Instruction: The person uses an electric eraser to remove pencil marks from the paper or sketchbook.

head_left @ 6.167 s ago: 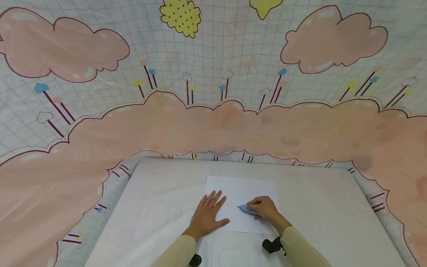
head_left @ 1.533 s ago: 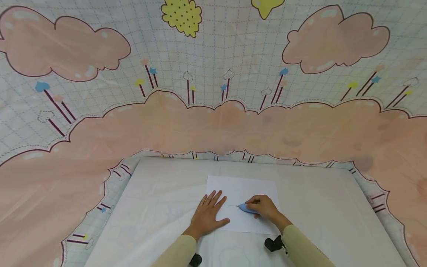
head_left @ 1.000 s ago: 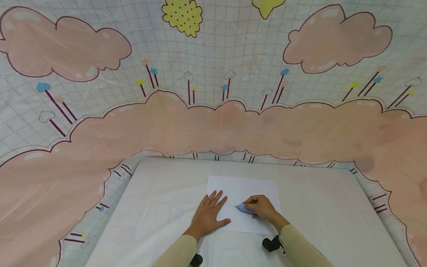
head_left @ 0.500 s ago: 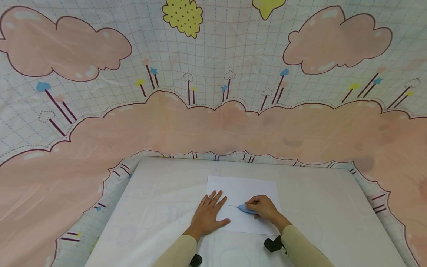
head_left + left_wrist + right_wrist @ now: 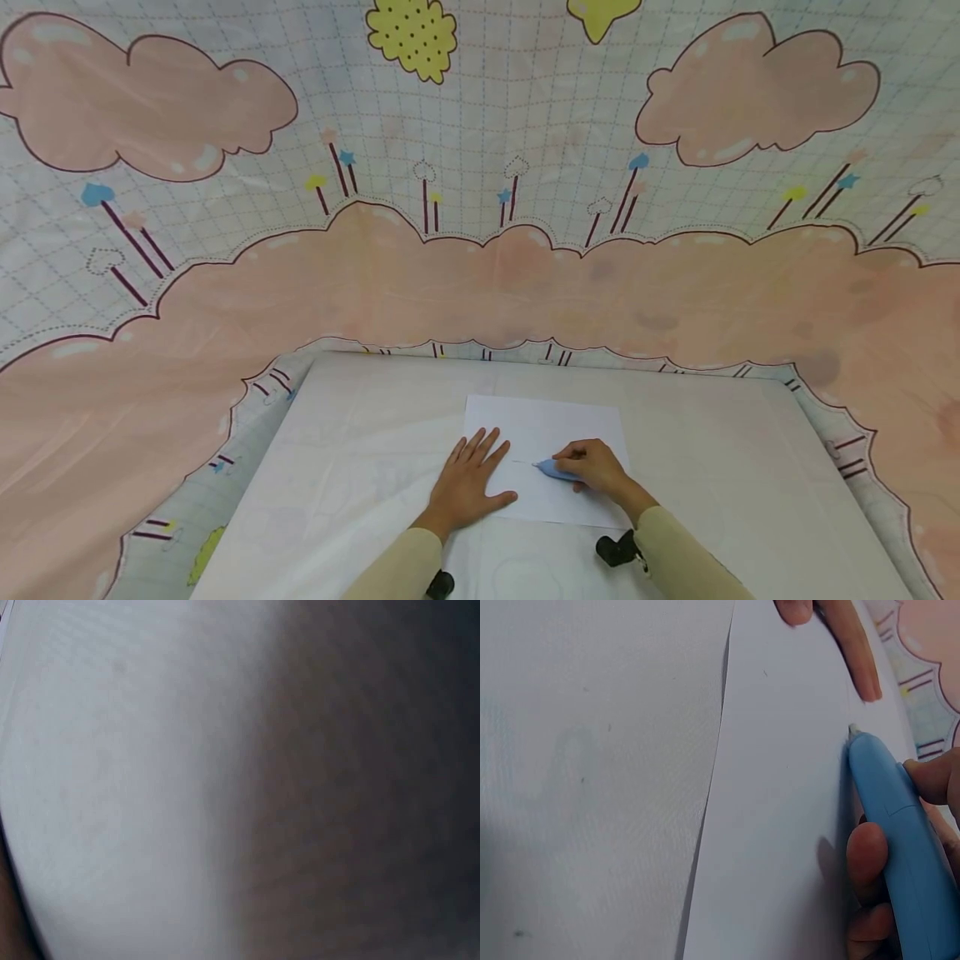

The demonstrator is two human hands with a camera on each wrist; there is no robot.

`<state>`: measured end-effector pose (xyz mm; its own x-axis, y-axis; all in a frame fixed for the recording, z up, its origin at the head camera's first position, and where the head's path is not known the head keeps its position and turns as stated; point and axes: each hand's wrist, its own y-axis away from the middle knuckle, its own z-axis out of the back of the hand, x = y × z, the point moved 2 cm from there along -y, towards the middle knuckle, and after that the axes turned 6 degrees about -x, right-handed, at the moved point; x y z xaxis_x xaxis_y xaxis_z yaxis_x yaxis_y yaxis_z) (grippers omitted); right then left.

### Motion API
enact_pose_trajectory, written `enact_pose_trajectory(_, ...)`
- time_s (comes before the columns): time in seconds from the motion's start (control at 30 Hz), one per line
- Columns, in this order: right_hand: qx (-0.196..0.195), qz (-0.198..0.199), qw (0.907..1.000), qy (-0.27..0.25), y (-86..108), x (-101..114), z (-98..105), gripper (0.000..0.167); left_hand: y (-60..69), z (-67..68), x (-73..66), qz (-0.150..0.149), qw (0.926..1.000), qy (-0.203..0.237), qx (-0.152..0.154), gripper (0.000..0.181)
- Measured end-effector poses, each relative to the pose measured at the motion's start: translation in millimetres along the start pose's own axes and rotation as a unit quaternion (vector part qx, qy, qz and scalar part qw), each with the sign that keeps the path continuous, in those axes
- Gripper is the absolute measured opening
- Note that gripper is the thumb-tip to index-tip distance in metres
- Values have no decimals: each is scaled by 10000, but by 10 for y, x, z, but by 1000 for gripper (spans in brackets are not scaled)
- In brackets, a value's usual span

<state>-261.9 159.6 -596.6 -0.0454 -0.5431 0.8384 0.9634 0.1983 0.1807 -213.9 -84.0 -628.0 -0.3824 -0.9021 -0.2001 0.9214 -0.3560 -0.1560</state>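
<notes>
A white sheet of paper [image 5: 543, 421] lies on the table, carrying a short, faint thin line [image 5: 520, 462] between the two hands. My left hand [image 5: 467, 483] rests flat on the sheet's left side, fingers spread. My right hand [image 5: 596, 467] grips a light-blue electric eraser [image 5: 558, 471], held low and slanted, its tip at the right end of the line. In the right wrist view, the eraser's thick body [image 5: 900, 825] ends in a small whitish tip [image 5: 853, 730] at the paper, with the thumb on its side button. Left-hand fingers [image 5: 855, 652] show beyond. The left wrist view is a blur.
A white covering [image 5: 360, 442] spreads over the table around the paper. Black wrist devices [image 5: 617, 549] sit below both sleeves. Behind the table hangs a printed cloth [image 5: 480, 283] with pink clouds and a grid pattern.
The eraser's tip has gone slightly left, then back right by a small amount, in the right hand. The line looks fainter than at first. The left hand has stayed in place.
</notes>
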Motion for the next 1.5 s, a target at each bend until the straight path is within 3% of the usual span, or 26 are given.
enact_pose_trajectory(0.37, -62, -141, 9999, 13, -21, 53, -69, 13, -1, -48, 7, -49, 9998, -35, -166, 84)
enact_pose_trajectory(0.6, -3, -201, 9998, -30, -34, 58, -85, 13, -7, -16, 3, 11, 10000, -51, 6, 84)
enact_pose_trajectory(0.8, -45, -142, 9999, 17, -32, 57, -85, 13, -4, -48, 27, -21, 9999, -81, -94, 84)
enact_pose_trajectory(1.5, 27, -86, 9999, -74, -7, -57, 25, 12, 3, -24, 32, -85, 9999, -18, -143, 83)
